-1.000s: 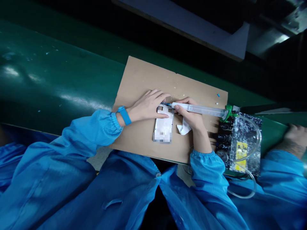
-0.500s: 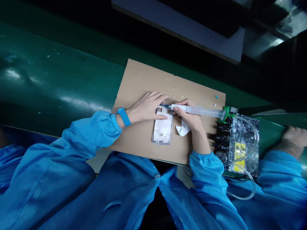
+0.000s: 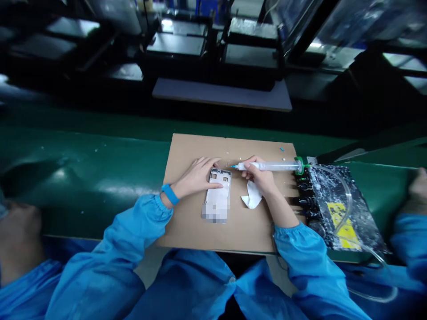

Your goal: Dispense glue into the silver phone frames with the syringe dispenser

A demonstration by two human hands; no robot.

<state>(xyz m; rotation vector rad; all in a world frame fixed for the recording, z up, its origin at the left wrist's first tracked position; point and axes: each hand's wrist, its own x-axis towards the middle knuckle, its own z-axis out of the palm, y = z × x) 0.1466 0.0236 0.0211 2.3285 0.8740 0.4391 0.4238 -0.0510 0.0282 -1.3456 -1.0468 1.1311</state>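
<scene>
A silvery phone frame [image 3: 218,194] with square cut-outs near its top lies on a brown cardboard sheet [image 3: 187,231]. My left hand [image 3: 196,178] holds it from the left, thumb across its face and fingers at its upper edge. My right hand [image 3: 261,178] is closed around a dispensing syringe [image 3: 278,166] filled with something whitish. The syringe lies nearly level, and its blue tip [image 3: 234,166] points left, just beyond the frame's top right corner and apart from it. Beneath my right hand rests a crumpled white wipe [image 3: 252,196].
A dark dispenser box [image 3: 343,195] with knobs and a yellow label stands at the right, joined to the syringe by a clear tube [image 3: 348,200]. A small blue cap [image 3: 282,149] lies at the sheet's far right. Co-workers' arms show at both sides; racks stand behind.
The syringe tip has moved off the phone frame to the right. My left hand still holds the frame. The head view has tilted up and levelled, showing the racks.
</scene>
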